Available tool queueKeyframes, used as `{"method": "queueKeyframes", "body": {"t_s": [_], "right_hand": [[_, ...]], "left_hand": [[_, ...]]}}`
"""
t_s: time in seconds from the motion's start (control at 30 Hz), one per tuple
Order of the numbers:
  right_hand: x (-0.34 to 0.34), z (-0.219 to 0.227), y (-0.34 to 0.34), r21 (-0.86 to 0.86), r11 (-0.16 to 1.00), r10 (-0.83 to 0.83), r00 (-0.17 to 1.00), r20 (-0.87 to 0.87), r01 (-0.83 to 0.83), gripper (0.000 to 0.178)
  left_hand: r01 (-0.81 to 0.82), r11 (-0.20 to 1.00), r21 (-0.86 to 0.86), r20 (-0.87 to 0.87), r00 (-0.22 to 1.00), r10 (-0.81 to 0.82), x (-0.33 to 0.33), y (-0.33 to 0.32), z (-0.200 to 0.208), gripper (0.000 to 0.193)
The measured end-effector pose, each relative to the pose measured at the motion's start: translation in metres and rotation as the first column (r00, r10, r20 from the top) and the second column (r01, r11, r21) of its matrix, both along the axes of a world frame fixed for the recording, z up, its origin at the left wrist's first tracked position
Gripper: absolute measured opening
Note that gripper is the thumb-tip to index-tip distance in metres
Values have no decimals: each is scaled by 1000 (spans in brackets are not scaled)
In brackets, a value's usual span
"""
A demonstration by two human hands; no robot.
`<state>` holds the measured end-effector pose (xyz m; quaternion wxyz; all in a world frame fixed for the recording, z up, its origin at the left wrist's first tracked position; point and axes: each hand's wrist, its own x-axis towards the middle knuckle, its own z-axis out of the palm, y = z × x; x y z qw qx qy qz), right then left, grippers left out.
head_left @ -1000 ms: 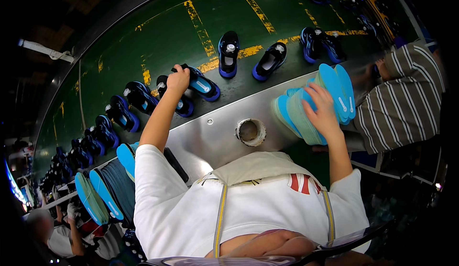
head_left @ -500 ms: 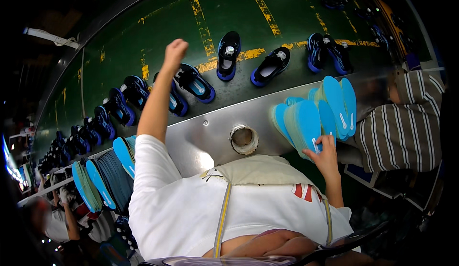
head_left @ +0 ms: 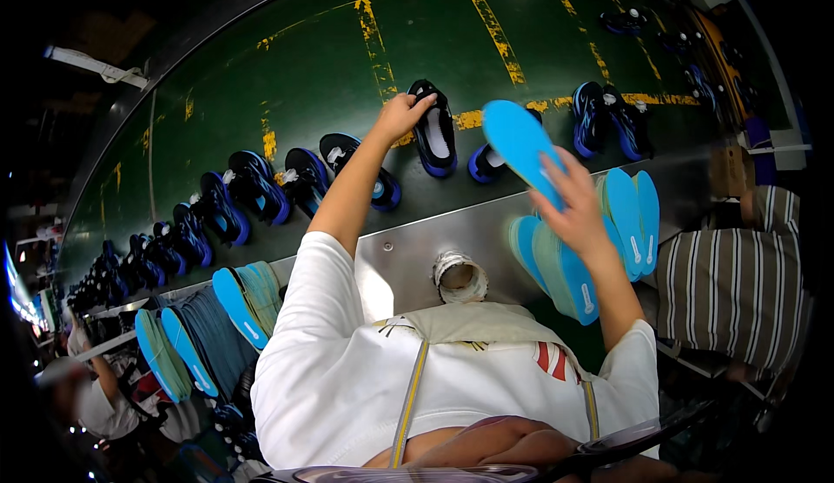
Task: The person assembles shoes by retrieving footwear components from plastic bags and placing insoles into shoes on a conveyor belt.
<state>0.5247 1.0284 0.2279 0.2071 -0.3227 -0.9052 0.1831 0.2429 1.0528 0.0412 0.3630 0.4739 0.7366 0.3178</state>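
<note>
My left hand is closed on the upper opening of a black shoe with a purple-blue sole, which stands on the green surface. The thumb lies near the shoe's tongue, and the pale inside shows. In my right hand is a bright blue insole, gripped by its lower end and tilted above the metal ledge. Behind that insole a second black shoe is partly hidden. Stacked blue insoles stand below my right hand, with more blue insoles beside them.
A metal ledge with a round pipe opening runs before me. Several shoes line the left, and a pair stands right. Further insole stacks are at left. A person in a striped garment is at right.
My left hand has come down and right onto the black shoe. My right hand has lifted a blue insole from the stack and carried it up and left. The view has shifted slightly.
</note>
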Motion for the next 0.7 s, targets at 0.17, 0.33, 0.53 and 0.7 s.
{"method": "queueKeyframes", "body": {"t_s": [0.17,0.33,0.53,0.7], "right_hand": [[-70,-62,8,54,974,215,972,100,-221,21],[-99,-114,7,49,958,256,916,308,-284,9],[-135,-155,5,-91,986,164,899,407,-139,12],[-137,-149,2,-78,975,223,895,386,-209,18]], "left_hand": [[-278,959,-57,207,936,283,12,-29,8,58],[-423,904,-63,323,848,420,22,-58,6,60],[-384,922,-54,340,861,379,16,-57,2,59],[-389,920,-45,372,848,377,9,-58,-14,59]]}}
